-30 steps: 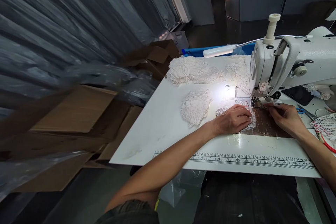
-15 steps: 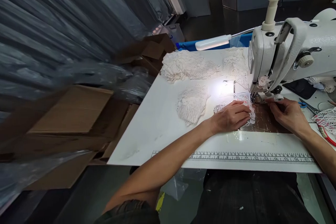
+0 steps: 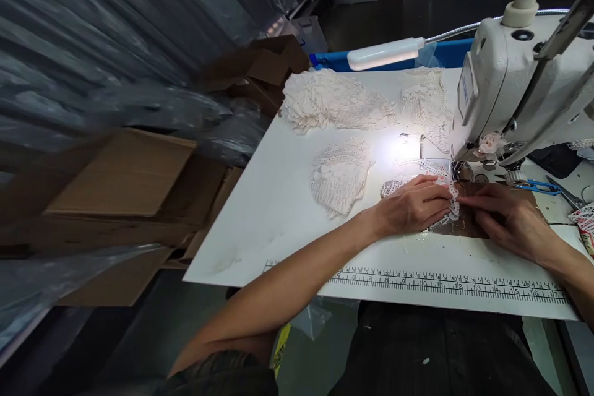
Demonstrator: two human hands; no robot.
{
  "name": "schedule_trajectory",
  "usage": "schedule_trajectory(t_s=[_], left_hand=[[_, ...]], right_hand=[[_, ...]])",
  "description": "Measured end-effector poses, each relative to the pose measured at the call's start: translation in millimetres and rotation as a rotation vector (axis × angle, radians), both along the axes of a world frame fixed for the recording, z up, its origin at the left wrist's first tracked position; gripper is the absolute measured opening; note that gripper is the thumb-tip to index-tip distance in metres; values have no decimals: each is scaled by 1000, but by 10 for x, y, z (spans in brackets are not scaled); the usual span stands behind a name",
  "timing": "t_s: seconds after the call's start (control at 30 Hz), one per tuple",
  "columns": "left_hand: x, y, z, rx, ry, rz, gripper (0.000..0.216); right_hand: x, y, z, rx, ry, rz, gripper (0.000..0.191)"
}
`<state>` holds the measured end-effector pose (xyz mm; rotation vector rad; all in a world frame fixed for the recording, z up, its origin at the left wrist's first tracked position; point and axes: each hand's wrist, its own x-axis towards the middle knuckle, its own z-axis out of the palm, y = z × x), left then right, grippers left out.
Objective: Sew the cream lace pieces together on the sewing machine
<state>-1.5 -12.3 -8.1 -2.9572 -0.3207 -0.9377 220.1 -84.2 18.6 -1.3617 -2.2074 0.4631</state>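
A white lace piece (image 3: 434, 168) lies beside the needle and presser foot of the sewing machine (image 3: 492, 83). My left hand (image 3: 420, 203) rests over it, fingers together and bent, holding it against the table; the palm hides part of the lace. To its right, my right hand (image 3: 515, 216) has the index finger stretched out to the lace's right edge, thumb apart below. Whether that fingertip pinches anything is too small to tell. Under both hands is a brown plate (image 3: 471, 228).
Piles of lace (image 3: 336, 102) lie at the back, with a smaller lace stack (image 3: 341, 176) left of my hands. A lamp (image 3: 386, 54) shines on the white table (image 3: 260, 223). Blue-handled scissors (image 3: 541, 186) lie right of the needle. Cardboard boxes (image 3: 120, 173) stand at left.
My right hand has moved left from beside the presser foot to the lace's edge. My left hand stays on the lace. The view has shifted, bringing the machine closer.
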Motion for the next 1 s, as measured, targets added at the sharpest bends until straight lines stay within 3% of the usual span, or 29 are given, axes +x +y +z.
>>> schedule_trajectory(t_s=[0.17,0.43,1.0], left_hand=[[-20,-10,37,13,-6,-9,22],[-18,42,97,57,110,78,21],[-19,36,94,108,214,119,30]], right_hand=[[-14,-26,-23,202,-195,126,36],[-28,-21,-44,294,-266,137,34],[-31,-36,-85,272,-244,113,34]])
